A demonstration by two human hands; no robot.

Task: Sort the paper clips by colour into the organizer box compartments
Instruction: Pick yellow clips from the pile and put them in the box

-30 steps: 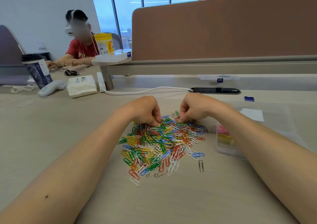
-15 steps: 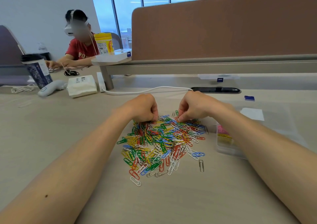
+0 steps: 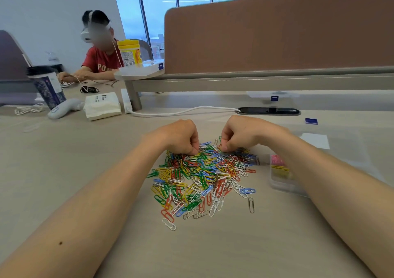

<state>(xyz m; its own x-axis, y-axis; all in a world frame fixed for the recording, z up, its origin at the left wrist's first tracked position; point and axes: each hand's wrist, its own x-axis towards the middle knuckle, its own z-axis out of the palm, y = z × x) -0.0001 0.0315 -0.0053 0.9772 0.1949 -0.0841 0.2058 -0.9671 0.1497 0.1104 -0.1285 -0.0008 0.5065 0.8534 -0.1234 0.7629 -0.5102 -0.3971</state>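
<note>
Two grips work the far edge of the pile. The left grip point(image 3: 179, 137) and the right grip point(image 3: 243, 131) each have the fingers curled under, with thumb and fingertips pinched on paper clips point(image 3: 204, 175) there; which colour each has cannot be told. The clips lie in a mixed heap of red, green, yellow, blue, white and silver on the tabletop point(image 3: 213, 252), between the forearms. Just right of the heap, partly behind the right forearm, sits the clear organizer box point(image 3: 279, 185), with pink clips in one compartment and yellow in the next.
</note>
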